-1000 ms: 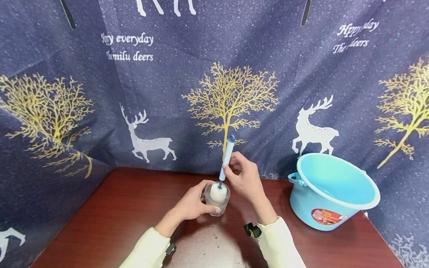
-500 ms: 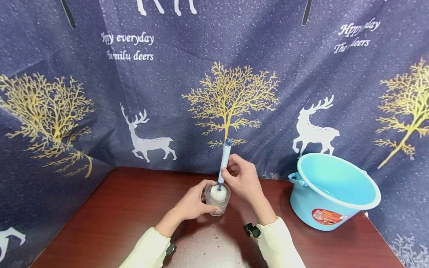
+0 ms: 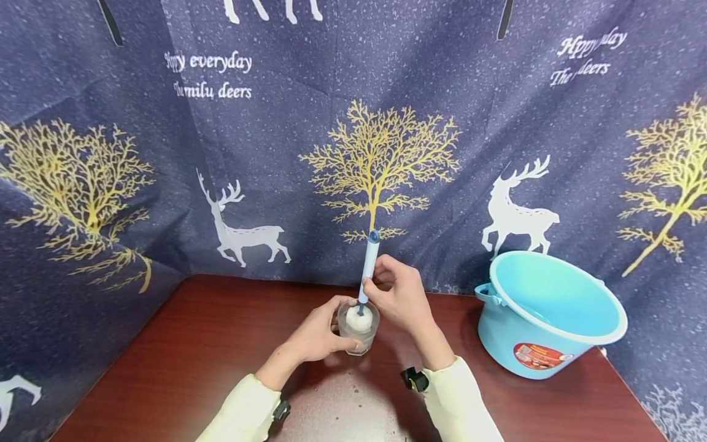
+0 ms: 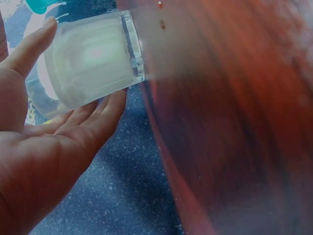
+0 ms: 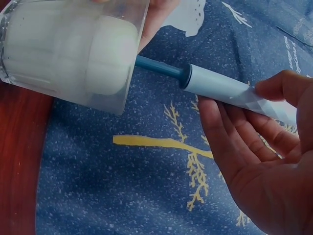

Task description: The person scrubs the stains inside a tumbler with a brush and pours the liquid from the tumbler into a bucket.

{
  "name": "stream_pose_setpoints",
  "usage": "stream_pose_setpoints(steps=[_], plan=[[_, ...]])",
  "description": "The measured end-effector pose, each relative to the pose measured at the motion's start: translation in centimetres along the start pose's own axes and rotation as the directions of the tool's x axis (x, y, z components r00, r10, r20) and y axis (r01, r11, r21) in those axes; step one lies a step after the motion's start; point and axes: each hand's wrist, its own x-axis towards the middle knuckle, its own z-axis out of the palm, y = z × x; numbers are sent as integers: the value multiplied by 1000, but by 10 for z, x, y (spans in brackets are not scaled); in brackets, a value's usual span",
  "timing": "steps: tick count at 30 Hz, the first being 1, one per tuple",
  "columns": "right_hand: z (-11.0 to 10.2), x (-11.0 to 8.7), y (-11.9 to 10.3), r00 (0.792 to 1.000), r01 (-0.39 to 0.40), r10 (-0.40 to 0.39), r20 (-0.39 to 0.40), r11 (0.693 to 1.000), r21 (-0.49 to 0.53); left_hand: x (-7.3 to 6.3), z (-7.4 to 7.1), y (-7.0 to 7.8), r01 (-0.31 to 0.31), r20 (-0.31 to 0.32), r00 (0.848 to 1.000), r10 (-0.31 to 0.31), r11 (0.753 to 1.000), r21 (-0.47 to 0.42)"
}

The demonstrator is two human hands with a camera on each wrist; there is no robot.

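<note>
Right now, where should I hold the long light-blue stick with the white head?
Probably its straight light-blue handle, from the right, where the right hand pinches it. It rises above the clear tumbler, leaning slightly right; the white head sits inside, and the left hand covers the tumbler's left side.

You have one left hand point(image 3: 316, 333), one right hand point(image 3: 404, 298), two sleeves point(image 3: 243, 410) and two black wrist devices point(image 3: 414, 379); before you are one cup point(image 4: 93, 61), one sponge brush point(image 3: 369, 265), one bucket point(image 3: 499, 334) and one table point(image 3: 210, 362), plus one cloth point(image 3: 287, 141) with three yellow trees point(image 3: 374, 190) and two whole deer point(image 3: 251, 240)
</note>
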Motion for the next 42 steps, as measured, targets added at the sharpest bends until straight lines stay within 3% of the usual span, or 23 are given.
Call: stream_pose_setpoints(steps=[14,30,42], plan=[[2,0,2,1000,6,-6,-15,1000,11,2,2,-3,-43,-15,999,43,999,-18],[1,0,7,1000,5,-5,2,1000,1,1,1,-4,-8,-2,1000,8,1000,-22],[4,0,11,1000,31,-31,3,999,-15,1,1,-3,-31,-2,1000,31,999,-21]])
